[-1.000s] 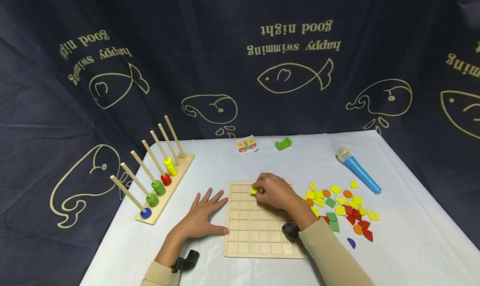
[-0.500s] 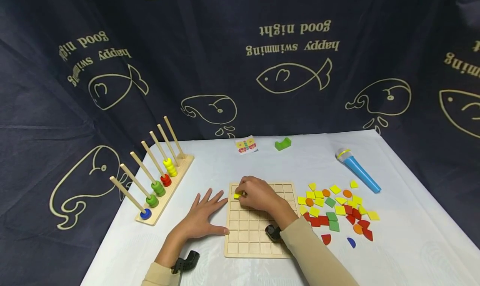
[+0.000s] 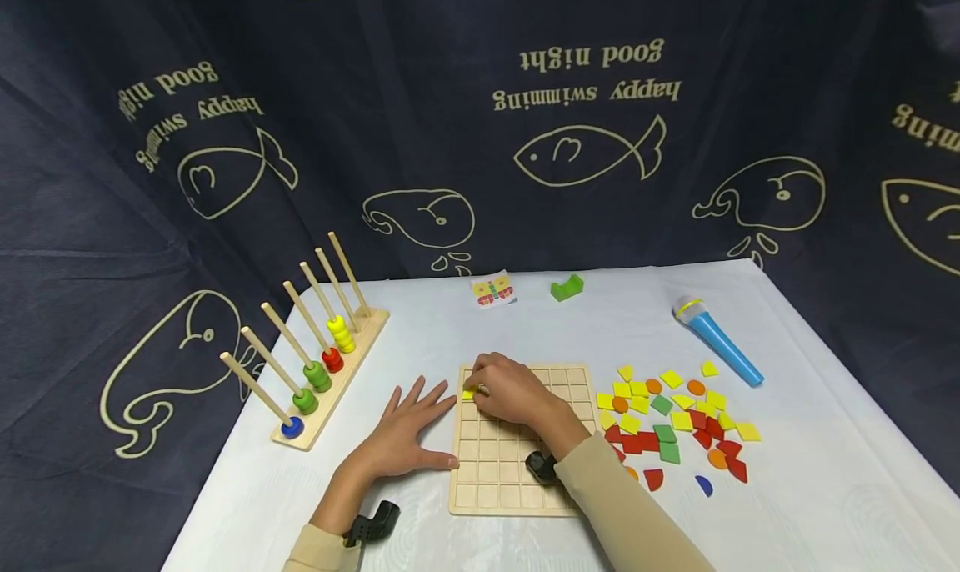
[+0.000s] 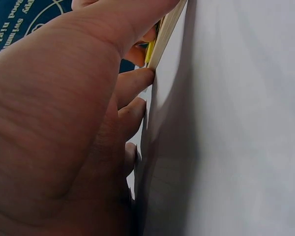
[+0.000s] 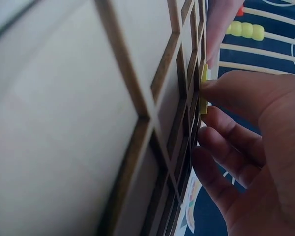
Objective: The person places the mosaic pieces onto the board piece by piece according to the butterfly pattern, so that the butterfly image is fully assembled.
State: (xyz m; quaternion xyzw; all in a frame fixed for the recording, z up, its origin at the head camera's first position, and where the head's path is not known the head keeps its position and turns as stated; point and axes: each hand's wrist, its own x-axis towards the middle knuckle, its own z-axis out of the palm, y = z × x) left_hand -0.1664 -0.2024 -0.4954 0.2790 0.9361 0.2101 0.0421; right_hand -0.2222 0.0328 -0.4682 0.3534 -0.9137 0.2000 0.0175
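Observation:
A wooden grid board (image 3: 498,474) with square cells lies on the table. Over its upper left part, my right hand (image 3: 513,393) pinches a yellow square tile (image 3: 468,394) at the left column, near the second row from the top. In the right wrist view the thumb lies on the yellow tile (image 5: 203,101), which stands a little proud of the grid; the other fingers curl beside it. My left hand (image 3: 405,439) rests flat on the table with fingers spread, its thumb at the board's left edge.
Right of the board lie loose yellow, red, green and orange tiles (image 3: 681,422) and a blue half-round piece (image 3: 703,485). Beyond is a blue toy microphone (image 3: 720,343). A bead rack (image 3: 330,397) stands left; a butterfly pattern card (image 3: 492,290) and green block (image 3: 567,288) lie at the back.
My right hand has carried the yellow tile leftward and slightly nearer across the board to its left column, uncovering red tiles on the right. My left hand stays in place.

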